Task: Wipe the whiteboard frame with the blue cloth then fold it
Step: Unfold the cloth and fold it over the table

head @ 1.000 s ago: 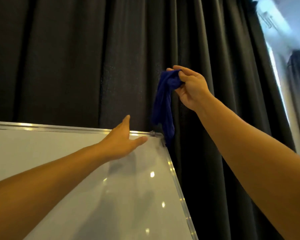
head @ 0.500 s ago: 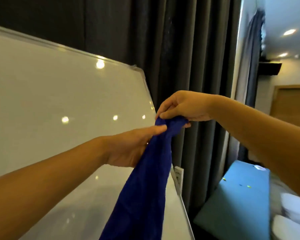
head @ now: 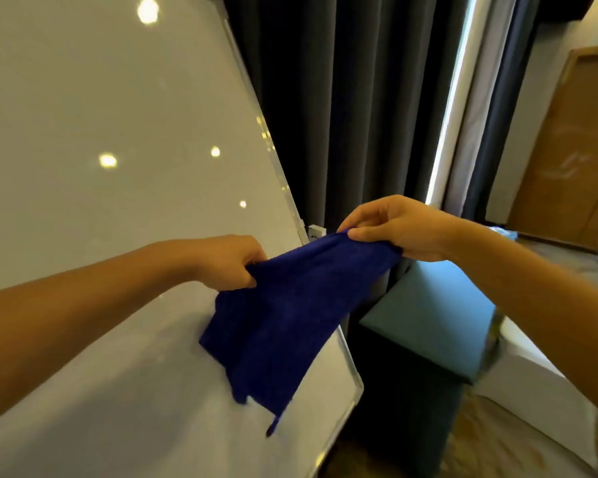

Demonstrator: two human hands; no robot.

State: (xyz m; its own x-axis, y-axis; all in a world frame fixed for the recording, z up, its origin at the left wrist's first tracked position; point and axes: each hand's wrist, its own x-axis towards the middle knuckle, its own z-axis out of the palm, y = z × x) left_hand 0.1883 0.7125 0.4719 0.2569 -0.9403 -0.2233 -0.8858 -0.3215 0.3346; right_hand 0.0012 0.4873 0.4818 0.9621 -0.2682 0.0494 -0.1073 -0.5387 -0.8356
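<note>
Dark grey curtains (head: pixel 342 115) hang behind a big whiteboard (head: pixel 101 132), its glossy face catching the ceiling spots, and a teal upholstered box (head: pixel 428 326) stands just beyond its right edge with a wooden door (head: pixel 573 143) further off. In front of the board a person holds the blue cloth (head: pixel 283 312) stretched between two bare hands. The left hand (head: pixel 228 263) has its grip clenched on one upper corner, fingers curled tight into the fabric, low against the board face. The right hand (head: pixel 397 229) pinches the opposite upper corner between thumb and fingers, a little higher and out past the whiteboard frame (head: pixel 347 360). So the top edge of the cloth runs as a taut line from lower left to upper right, crossing the silver rail, while the rest droops down in loose folds over the board's lower right part, ending in a dangling tip. Whether the cloth touches the board I cannot tell. By my reading the wiping looks done and the folding is about to start: the cloth's long axis lies across the body, hand to hand, so either hand could carry its corner over to the other. The hanging part is still bunched, which could leave a crooked fold unless it is shaken flat first
</note>
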